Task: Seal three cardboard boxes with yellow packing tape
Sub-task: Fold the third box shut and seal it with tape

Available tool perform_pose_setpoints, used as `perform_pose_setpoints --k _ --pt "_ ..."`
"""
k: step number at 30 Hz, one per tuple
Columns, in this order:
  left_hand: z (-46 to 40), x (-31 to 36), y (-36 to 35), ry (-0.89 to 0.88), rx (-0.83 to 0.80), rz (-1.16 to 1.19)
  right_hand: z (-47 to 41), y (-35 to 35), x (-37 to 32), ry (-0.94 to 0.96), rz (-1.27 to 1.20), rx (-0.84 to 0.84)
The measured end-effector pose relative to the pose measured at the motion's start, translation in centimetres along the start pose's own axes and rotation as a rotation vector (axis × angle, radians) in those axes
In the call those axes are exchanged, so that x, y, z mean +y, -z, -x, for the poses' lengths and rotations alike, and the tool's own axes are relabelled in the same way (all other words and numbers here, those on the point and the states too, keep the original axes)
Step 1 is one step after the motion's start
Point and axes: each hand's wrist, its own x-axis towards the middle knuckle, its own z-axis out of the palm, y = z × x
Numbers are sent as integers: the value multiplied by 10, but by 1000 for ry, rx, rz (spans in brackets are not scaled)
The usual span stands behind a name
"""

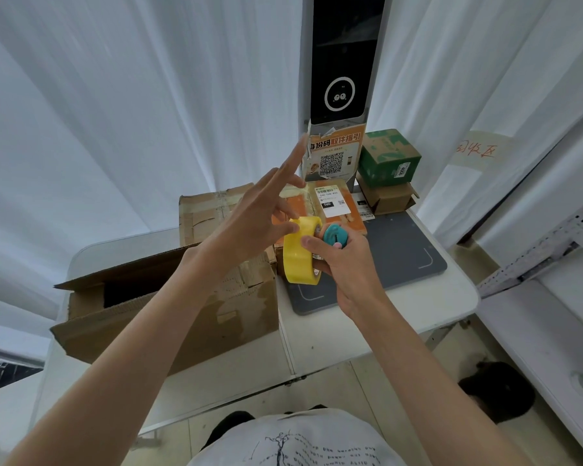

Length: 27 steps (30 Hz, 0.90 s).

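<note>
My right hand (pixel 342 264) grips a roll of yellow packing tape (pixel 300 255) together with a small teal tool (pixel 334 233), above the table. My left hand (pixel 260 216) has its fingers spread and straight; its thumb touches the rim of the roll, and a short clear strip of tape runs up to one fingertip. A large brown cardboard box (pixel 169 307) stands at the left with its top flaps open. An orange box with a white shipping label (pixel 334 200) lies just behind the roll, partly hidden by my hands.
A green box (pixel 387 156) sits on a small brown box (pixel 387 198) at the back right. A grey mat (pixel 404 250) covers the white table (pixel 334 334). A worn cardboard piece (pixel 206 213) stands behind the large box. A kiosk with a dark screen (pixel 339 62) rises at the back.
</note>
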Motion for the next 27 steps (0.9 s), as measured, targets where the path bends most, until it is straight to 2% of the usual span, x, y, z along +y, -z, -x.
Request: perform_pose_setpoints --k 7,11,16,24,27 --pt "3 6 -2 -7 2 -49 4 2 -3 14 49 0" --pt "2 7 -2 70 34 22 8 5 -5 49 61 -19" --pt "-1 1 -8 102 108 17 18 3 7 122 85 -104" --pt "9 11 -19 187 -19 -36 16 4 21 173 252 -63" --pt "16 26 -18 206 -60 -11 10 7 23 208 293 3"
